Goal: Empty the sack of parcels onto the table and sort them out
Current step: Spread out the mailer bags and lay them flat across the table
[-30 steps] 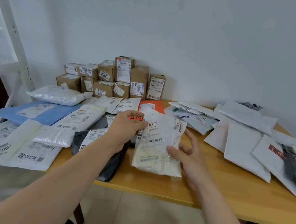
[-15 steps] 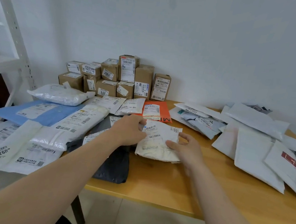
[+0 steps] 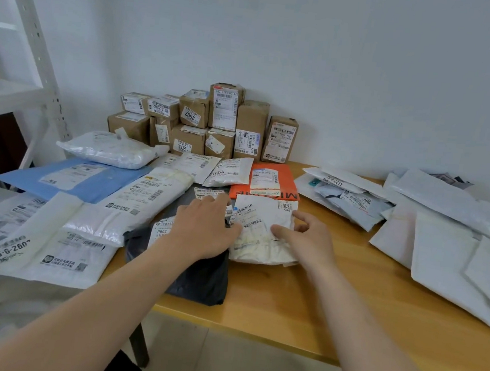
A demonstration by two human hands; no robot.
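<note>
The right grip (image 3: 307, 240) pinches the right edge of a white soft parcel (image 3: 263, 226), with the thumb lying across its crumpled face and the index finger curled over its upper right corner. The left grip (image 3: 203, 229) is spread flat, fingers nearly straight. Its palm rests on a dark grey poly bag (image 3: 198, 279) and its thumb side touches the left edge of the same white parcel, holding nothing. The parcel lies label up on the wooden counter (image 3: 315, 311), with "2015" written on its top right corner. Its left edge lies over the grey bag and its top edge touches an orange mailer (image 3: 286, 179). That mailer carries a white label and sits just behind it. To the left of the grey bag are overlapping white poly parcels (image 3: 52, 244) with printed labels, a blue mailer (image 3: 68, 177) and a plump clear-wrapped parcel (image 3: 112, 151). At the back, against the white wall (image 3: 338, 74), stands a two-level stack of labelled cardboard boxes (image 3: 222, 123). To the right, well apart from both grips, is a loose pile of white padded mailers (image 3: 441, 249). A white metal shelving rack (image 3: 27, 44) stands at the far left.
</note>
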